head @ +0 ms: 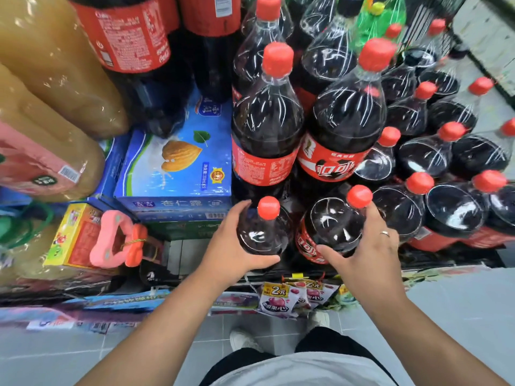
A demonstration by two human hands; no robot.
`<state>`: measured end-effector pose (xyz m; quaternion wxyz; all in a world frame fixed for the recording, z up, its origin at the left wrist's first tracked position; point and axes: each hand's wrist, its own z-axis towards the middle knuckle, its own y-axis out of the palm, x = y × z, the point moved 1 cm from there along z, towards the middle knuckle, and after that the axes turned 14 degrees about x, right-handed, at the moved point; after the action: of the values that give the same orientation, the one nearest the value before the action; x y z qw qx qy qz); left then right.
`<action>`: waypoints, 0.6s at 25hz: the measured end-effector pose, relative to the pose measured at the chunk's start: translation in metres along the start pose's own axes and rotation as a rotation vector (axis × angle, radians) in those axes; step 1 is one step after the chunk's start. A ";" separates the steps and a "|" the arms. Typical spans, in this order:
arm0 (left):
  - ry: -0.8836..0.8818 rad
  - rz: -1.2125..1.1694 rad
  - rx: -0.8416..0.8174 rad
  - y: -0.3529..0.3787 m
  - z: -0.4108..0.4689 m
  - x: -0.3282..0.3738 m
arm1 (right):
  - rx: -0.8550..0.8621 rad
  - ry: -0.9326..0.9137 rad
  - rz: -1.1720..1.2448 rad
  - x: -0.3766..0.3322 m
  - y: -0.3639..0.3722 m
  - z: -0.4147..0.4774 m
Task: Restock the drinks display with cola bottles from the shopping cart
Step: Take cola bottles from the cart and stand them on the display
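Cola stack (pixel 345 118) fills the display's right side, blue box (pixel 172 168) just left of it. Two bottles upright at front edge, side by side: left hand (pixel 225 252) wrapped round left bottle (pixel 262 232), right hand (pixel 370 246) wrapped round right bottle (pixel 331 227).

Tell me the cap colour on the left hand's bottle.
Red cap, clearest in the head view.

I have one view only, the wide head camera: it looks forward and steeply down, close over the cola bottles (pixel 345 121), the tiled floor (pixel 55 358) at the near edge.
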<state>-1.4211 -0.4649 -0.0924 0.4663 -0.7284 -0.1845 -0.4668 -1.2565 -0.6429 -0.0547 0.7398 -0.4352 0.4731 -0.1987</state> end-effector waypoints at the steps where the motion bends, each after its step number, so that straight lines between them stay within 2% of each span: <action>1: -0.002 -0.002 0.004 0.002 -0.001 0.000 | -0.009 0.004 0.010 0.002 -0.001 0.000; 15: 0.068 0.080 -0.022 -0.005 -0.008 0.007 | -0.123 -0.089 -0.052 0.007 -0.017 0.007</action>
<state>-1.4257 -0.4704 -0.0830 0.4826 -0.7240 -0.1342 -0.4743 -1.2447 -0.6537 -0.0427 0.7267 -0.5004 0.4395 -0.1686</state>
